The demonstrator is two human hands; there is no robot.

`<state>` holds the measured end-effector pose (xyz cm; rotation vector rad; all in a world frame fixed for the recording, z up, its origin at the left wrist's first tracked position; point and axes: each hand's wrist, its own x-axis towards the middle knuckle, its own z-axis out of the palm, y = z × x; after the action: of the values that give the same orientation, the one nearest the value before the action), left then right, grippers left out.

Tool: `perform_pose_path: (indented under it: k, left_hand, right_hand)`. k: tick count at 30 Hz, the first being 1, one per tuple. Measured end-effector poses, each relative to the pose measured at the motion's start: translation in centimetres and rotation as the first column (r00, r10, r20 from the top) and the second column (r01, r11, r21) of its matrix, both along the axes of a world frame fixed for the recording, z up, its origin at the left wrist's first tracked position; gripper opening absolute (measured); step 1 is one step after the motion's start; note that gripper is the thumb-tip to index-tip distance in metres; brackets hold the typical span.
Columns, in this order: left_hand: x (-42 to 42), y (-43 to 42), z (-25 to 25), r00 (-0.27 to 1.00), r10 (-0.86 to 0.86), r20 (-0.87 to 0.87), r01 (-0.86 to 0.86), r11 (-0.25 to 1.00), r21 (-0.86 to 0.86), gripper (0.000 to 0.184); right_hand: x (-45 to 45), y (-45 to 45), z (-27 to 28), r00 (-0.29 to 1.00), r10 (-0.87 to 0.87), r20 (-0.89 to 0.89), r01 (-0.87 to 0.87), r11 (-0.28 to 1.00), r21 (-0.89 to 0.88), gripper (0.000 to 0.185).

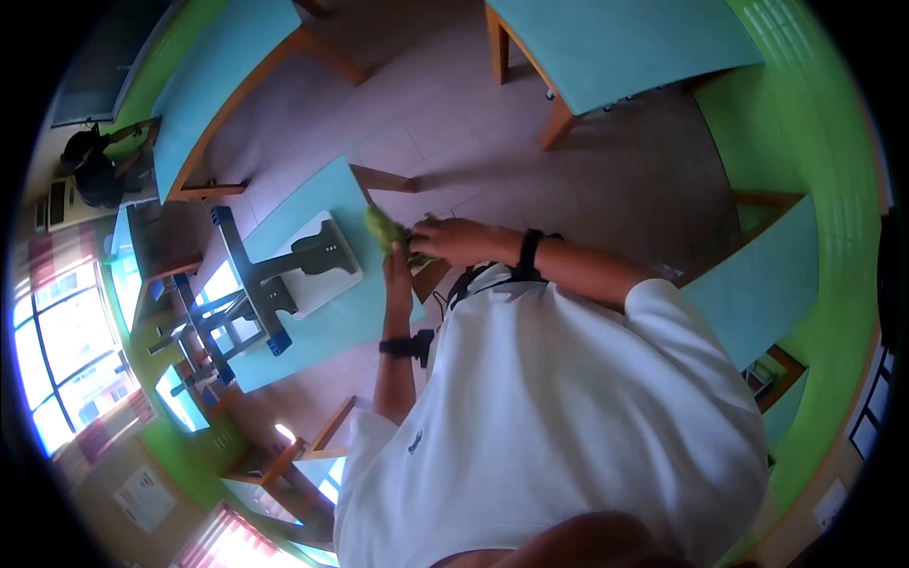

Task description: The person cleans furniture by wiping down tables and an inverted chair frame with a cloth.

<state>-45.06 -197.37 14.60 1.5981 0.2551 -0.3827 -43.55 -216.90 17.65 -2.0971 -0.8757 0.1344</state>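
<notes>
Cloth (380, 228), green, is clamped in the fingers of the left hand (396, 273) at the near edge of the table (329, 197), presumably for steadying; finger closure of the right hand (456, 242) cannot be determined.

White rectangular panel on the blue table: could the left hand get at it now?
Probably yes: nothing visible blocks the white panel from the left hand, though that hand seems occupied with a yellow-green object.

The held item (381, 229) is yellow-green, the shirt (568, 398) white, the tabletop (346, 324) turquoise.
</notes>
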Motion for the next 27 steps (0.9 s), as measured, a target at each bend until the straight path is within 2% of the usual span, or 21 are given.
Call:
perform_pose_path:
  k: [1,2,3,4,5,6,7,9,11,12,14,15,17,18,19,20,21,23,25,26,27]
  left_hand:
    - [0.7,-2.3,-1.4,0.984,-0.175,-0.030,0.176,0.984,0.034,0.047]
    - [1.6,-3.9,-2.9,0.963,-0.269,0.002,0.267,0.956,0.124,0.038]
    - [2.3,-5.5,-4.0,0.960,-0.280,-0.005,0.279,0.952,0.123,0.038]
    - [3.0,-7.3,-5.3,0.883,-0.438,0.171,0.367,0.870,0.330,0.037]
    - [3.8,-9.9,-4.6,0.859,-0.483,0.169,0.404,0.843,0.356,0.037]
    - [4.5,-12.5,-3.7,0.834,-0.527,0.166,0.439,0.814,0.381,0.038]
    - [5.0,-16.3,-1.3,0.894,-0.448,-0.004,0.438,0.872,0.220,0.039]
    - [6.4,-20.2,-3.9,0.809,-0.566,0.157,0.498,0.803,0.327,0.043]
    - [6.7,-23.9,-1.0,0.762,-0.645,-0.047,0.610,0.693,0.383,0.040]
    - [5.8,-25.4,-1.6,0.783,-0.620,-0.047,0.590,0.718,0.368,0.040]
    - [6.0,-29.4,-2.3,0.797,-0.584,0.154,0.561,0.811,0.169,0.037]
    - [6.0,-30.6,-2.7,0.826,-0.549,0.125,0.554,0.833,-0.002,0.041]
    - [5.4,-33.2,-3.4,0.882,-0.467,0.069,0.468,0.846,-0.257,0.048]
    - [6.2,-34.5,-4.2,0.900,-0.427,0.088,0.434,0.858,-0.274,0.048]
    - [6.4,-35.5,-5.1,0.882,-0.471,0.031,0.467,0.862,-0.198,0.049]
    - [6.9,-36.3,-5.6,0.859,-0.512,-0.031,0.505,0.855,-0.121,0.051]
    - [7.9,-37.7,-5.1,0.874,-0.486,-0.022,0.479,0.868,-0.128,0.051]
    - [10.4,-41.7,-4.2,0.789,-0.612,-0.047,0.604,0.788,-0.121,0.047]
    - [14.3,-46.1,-9.1,0.448,-0.892,0.063,0.890,0.452,0.061,0.047]
    - [15.7,-48.3,-7.8,0.315,-0.949,-0.027,0.901,0.290,0.321,0.048]
    - [16.6,-50.4,-8.6,0.274,-0.962,0.013,0.913,0.264,0.312,0.052]
  right_hand:
    - [-0.7,-3.7,-0.4,0.998,-0.037,-0.049,0.032,0.995,-0.090,0.037]
    - [-1.3,-6.2,-0.8,0.992,-0.075,-0.100,0.056,0.981,-0.184,0.039]
    - [-2.1,-8.4,-1.4,0.991,-0.086,-0.107,0.066,0.981,-0.183,0.039]
    - [-2.8,-10.7,-2.7,0.979,-0.205,-0.005,0.202,0.969,-0.139,0.038]
    - [-3.7,-12.6,-3.2,0.940,-0.329,0.092,0.337,0.937,-0.096,0.038]
    - [-4.5,-14.3,-3.0,0.909,-0.385,0.160,0.409,0.896,-0.171,0.034]
    - [-5.3,-16.0,-2.8,0.913,-0.383,0.140,0.405,0.891,-0.205,0.034]
    - [-6.4,-18.2,-2.5,0.843,-0.485,0.233,0.522,0.843,-0.132,0.030]
    - [-7.6,-20.3,-2.2,0.881,-0.458,0.122,0.474,0.852,-0.223,0.033]
    - [-8.2,-21.9,-2.0,0.843,-0.530,0.090,0.538,0.829,-0.155,0.037]
    - [-8.0,-25.4,-1.7,0.757,-0.651,0.061,0.654,0.751,-0.092,0.051]
    - [-7.7,-26.5,-1.7,0.772,-0.627,0.104,0.635,0.765,-0.105,0.051]
    - [-6.3,-29.0,-2.7,0.624,-0.755,0.201,0.774,0.633,-0.025,0.054]
    - [-5.2,-30.0,-3.0,0.602,-0.763,0.234,0.790,0.611,-0.041,0.053]
    - [-4.6,-31.1,-3.5,0.631,-0.735,0.247,0.766,0.641,-0.047,0.053]
    - [-4.0,-32.1,-4.0,0.611,-0.754,0.242,0.785,0.616,-0.064,0.051]
    - [-3.2,-33.3,-4.5,0.587,-0.774,0.237,0.806,0.586,-0.082,0.048]
    - [-2.3,-36.8,-6.0,0.571,-0.773,0.277,0.812,0.582,-0.051,0.040]
    - [-1.7,-38.7,-8.5,0.549,-0.836,-0.015,0.821,0.543,-0.176,0.033]
    - [-1.5,-38.8,-8.8,0.528,-0.849,-0.011,0.837,0.523,-0.163,0.033]
    - [-1.3,-39.8,-9.0,0.505,-0.858,-0.095,0.832,0.513,-0.214,0.030]
